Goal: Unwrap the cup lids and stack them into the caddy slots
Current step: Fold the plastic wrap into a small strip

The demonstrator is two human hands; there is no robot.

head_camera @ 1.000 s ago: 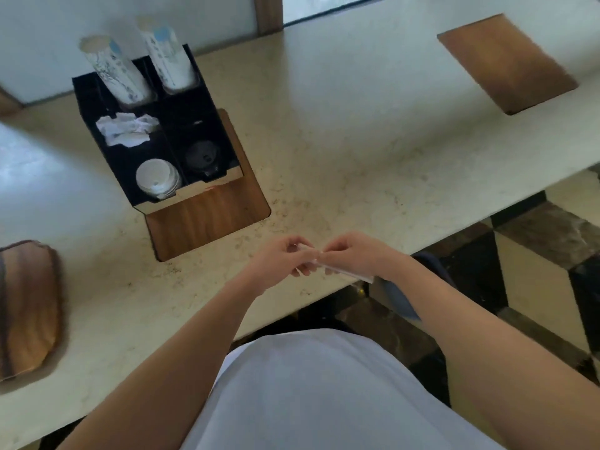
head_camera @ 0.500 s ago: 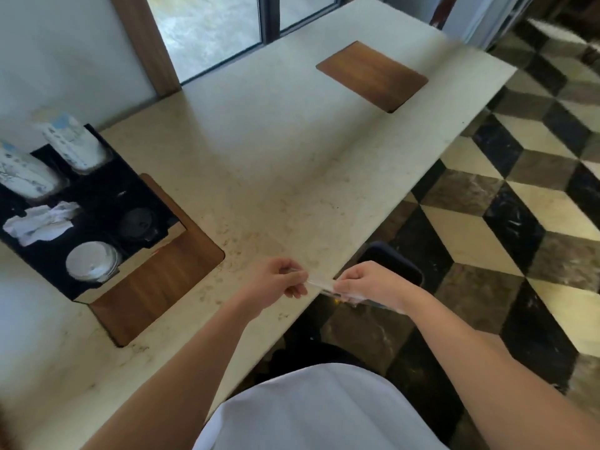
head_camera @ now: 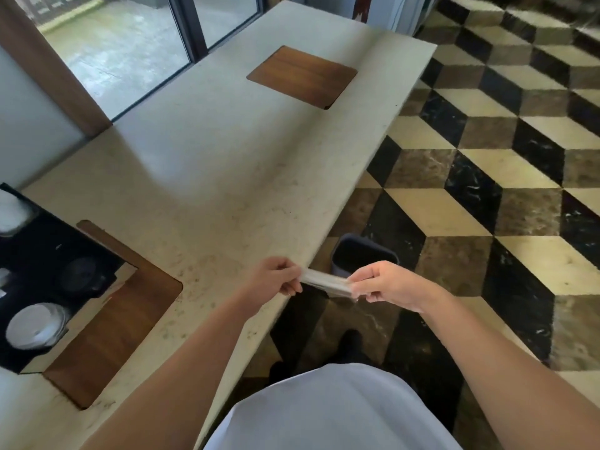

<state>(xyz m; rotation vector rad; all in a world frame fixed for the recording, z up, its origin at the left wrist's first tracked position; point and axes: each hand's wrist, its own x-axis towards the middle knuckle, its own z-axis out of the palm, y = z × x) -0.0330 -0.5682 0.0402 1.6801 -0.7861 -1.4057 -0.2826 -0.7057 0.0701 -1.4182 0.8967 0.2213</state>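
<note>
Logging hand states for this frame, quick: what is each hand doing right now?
Left hand: pinches one end of the clear plastic wrapper.
Right hand: pinches the wrapper's other end.

The counter [head_camera: 227,164] looks like pale speckled stone, smooth and a bit matt. Two brown wood boards are set flat into it, one far beyond the fingers [head_camera: 303,76] and one to their left [head_camera: 113,319]. The caddy [head_camera: 42,251] there is black and dull. Between the fingers [head_camera: 292,282] is a thin, clear, shiny plastic wrapper [head_camera: 326,282]. The floor [head_camera: 487,177] is glossy marble-like tile.
</note>
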